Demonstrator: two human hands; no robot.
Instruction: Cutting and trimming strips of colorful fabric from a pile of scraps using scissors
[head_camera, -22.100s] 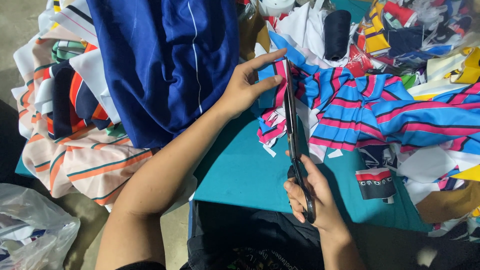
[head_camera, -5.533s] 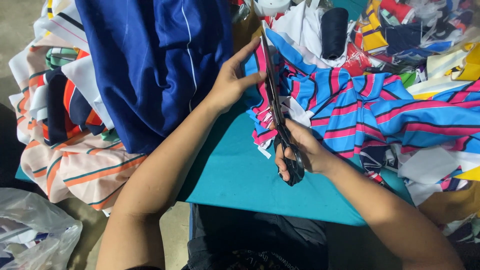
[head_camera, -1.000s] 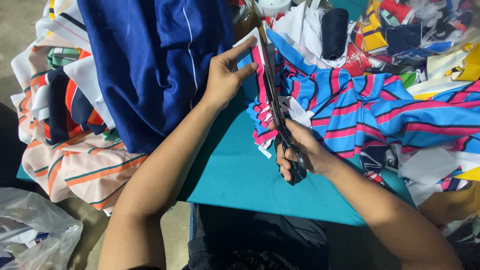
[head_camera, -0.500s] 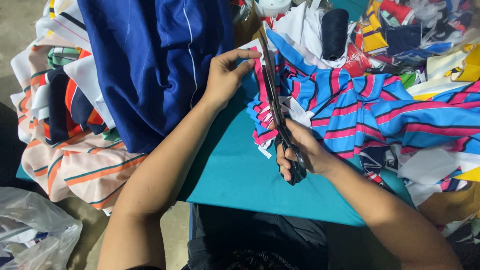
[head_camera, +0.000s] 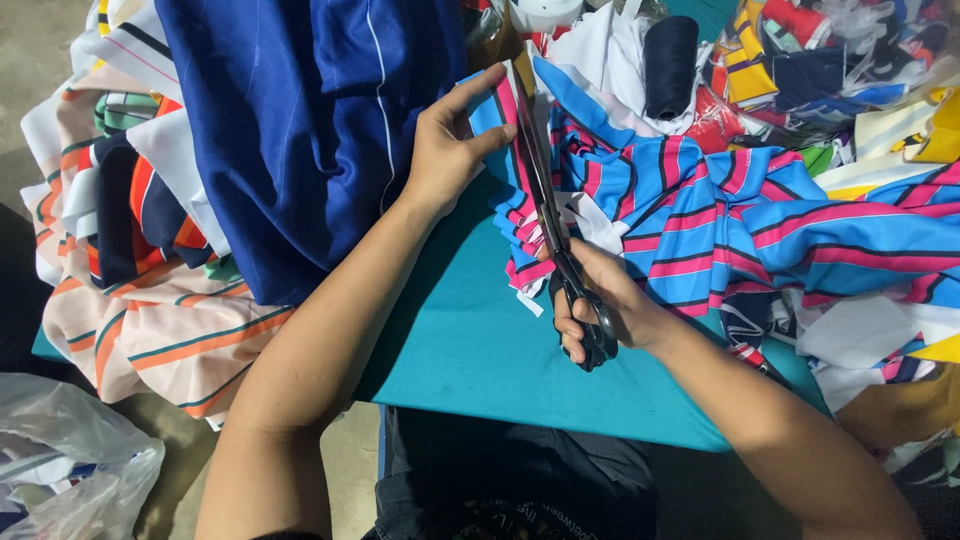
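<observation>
Striped blue-pink fabric (head_camera: 700, 215), crumpled, edge pinched by left hand (head_camera: 445, 150); right hand (head_camera: 600, 300) grips black scissors (head_camera: 545, 215)

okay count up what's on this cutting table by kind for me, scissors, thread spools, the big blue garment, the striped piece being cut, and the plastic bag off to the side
Scissors: 1, in the right hand
Dark thread spool: 1
Dark blue garment: 1
Blue and pink striped fabric: 1, edge held by the left hand
Clear plastic bag: 1
Total: 5
</observation>
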